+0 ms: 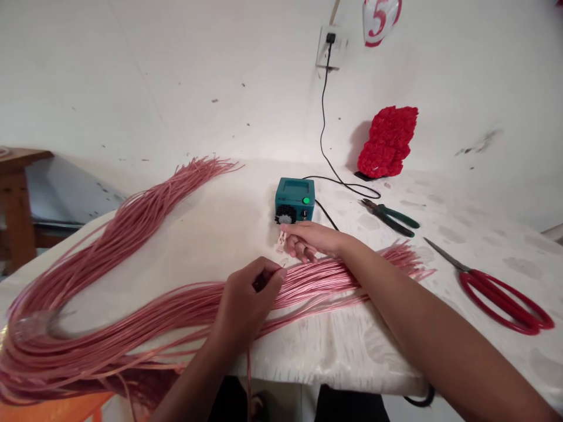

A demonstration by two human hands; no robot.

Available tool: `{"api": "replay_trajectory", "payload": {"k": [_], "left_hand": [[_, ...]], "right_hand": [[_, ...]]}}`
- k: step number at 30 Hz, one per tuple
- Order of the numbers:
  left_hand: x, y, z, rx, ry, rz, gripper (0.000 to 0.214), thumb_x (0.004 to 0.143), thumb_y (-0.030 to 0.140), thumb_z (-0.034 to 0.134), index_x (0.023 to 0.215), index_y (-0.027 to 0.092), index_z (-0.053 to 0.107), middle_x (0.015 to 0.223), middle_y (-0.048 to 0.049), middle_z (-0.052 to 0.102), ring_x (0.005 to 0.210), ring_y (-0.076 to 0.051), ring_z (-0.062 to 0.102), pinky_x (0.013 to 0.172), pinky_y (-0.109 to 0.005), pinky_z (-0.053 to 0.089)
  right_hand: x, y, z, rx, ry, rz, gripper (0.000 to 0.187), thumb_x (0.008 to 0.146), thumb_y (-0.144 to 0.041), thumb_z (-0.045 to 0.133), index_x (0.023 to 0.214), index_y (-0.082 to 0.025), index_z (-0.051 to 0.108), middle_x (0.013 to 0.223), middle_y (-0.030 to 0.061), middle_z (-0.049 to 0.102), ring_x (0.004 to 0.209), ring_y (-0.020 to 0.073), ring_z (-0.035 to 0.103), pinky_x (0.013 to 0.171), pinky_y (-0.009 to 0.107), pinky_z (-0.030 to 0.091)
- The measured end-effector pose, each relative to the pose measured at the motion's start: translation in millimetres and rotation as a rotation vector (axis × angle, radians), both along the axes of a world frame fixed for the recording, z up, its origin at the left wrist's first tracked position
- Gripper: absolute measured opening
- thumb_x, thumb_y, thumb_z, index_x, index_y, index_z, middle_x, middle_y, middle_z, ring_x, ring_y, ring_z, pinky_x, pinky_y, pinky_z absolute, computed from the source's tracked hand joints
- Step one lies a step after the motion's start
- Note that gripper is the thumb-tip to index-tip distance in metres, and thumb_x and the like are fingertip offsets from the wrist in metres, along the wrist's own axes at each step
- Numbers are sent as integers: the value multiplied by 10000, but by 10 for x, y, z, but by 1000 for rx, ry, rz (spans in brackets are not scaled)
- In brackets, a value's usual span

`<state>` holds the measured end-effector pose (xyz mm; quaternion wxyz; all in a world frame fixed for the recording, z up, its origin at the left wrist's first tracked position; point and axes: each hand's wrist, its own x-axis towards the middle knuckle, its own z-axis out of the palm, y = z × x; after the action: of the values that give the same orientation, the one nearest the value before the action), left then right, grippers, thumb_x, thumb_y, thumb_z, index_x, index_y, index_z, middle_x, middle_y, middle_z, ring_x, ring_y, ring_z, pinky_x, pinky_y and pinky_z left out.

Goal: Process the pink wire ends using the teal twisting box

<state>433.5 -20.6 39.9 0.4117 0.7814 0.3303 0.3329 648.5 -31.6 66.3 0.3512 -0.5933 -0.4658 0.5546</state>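
Note:
A long bundle of pink cords (145, 305) loops across the white table (220, 228), its ends fanning out at the back left and at the right. My left hand (248, 302) rests on the bundle near the front edge, fingers pinched on one pink cord. My right hand (310, 239) lies just in front of a small teal box (294, 200) with a green button, its fingers curled around a small pale piece that I cannot make out.
A black cable (323, 111) runs from the teal box to a wall socket. Green-handled pliers (389, 215) and red-handled scissors (497, 290) lie at the right. A red flower cluster (387, 142) leans against the wall. A wooden bench (17, 199) stands at the left.

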Motion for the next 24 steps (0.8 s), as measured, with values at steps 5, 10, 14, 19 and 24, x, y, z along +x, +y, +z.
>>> {"api": "replay_trajectory", "payload": {"k": [5,10,14,19,24], "left_hand": [[20,-34,105,98,49,63,199,837,372,627,710,225,672,584,27,586,542,-144,512,527,-264,389],[117,24,195,226,142,86,162,875,296,615,759,201,677,574,59,559,537,-106,480,552,-233,366],[184,90,141,277,145,110,164,882,291,621,765,197,687,564,64,554,530,-97,476,542,-222,359],[184,80,66,316,118,134,159,889,294,635,782,194,696,582,61,576,542,-94,496,554,-213,376],[165,73,48,335,132,123,155,892,273,627,774,192,686,582,62,577,537,-91,495,554,-210,378]], "right_hand": [[-100,26,31,10,-30,-74,526,1032,-537,395,763,-153,634,544,6,572,354,119,536,272,212,349],[-134,94,-6,10,-104,-133,512,1034,-546,397,706,-175,531,475,-10,552,303,136,537,256,232,380],[-140,101,-39,61,-129,-137,517,1034,-529,434,669,-174,524,435,-44,486,287,123,517,254,220,382],[-161,82,-38,88,-111,-169,512,1027,-478,493,609,-182,490,404,-54,452,279,112,482,274,225,416],[-153,89,-61,108,-83,-175,509,1044,-385,469,581,-174,494,407,-46,462,275,112,476,271,230,420]]}}
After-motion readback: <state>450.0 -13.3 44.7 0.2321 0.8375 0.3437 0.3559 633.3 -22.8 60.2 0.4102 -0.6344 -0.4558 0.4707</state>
